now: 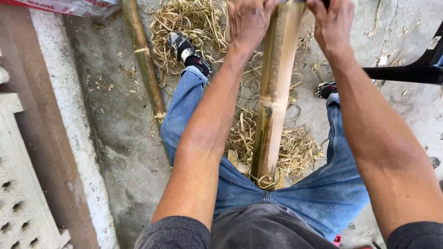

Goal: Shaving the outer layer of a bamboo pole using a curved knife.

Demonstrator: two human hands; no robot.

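The bamboo pole [273, 97] runs almost straight up the frame, its long axis leaning slightly right toward the top. The near end rests against the person's lap, between the thighs in blue jeans [295, 189], and the far end points away toward the top edge, where it goes out of view. A pale node ring crosses the pole about halfway along, and a curl of peeled strip hangs at the near end.

At the far left stands a pale pierced block [18, 193] beside a concrete kerb. On the concrete floor [120, 138] to the left of the legs lies a second, thinner bamboo stick [146, 64], roughly parallel to the held pole. Loose bamboo shavings [194, 23] are heaped around the person's left shoe [187, 51] and under the pole.

The left hand [249, 20] presses against the left side of the pole near the top of the frame, fingers bent forward; whether they close on it cannot be told, as the fingertips are cut off by the edge. The right hand [331, 23] sits just right of the pole at the same height, curled over something dark at the frame edge that is too cropped to identify. A black chair frame [415, 69] juts in from the right.
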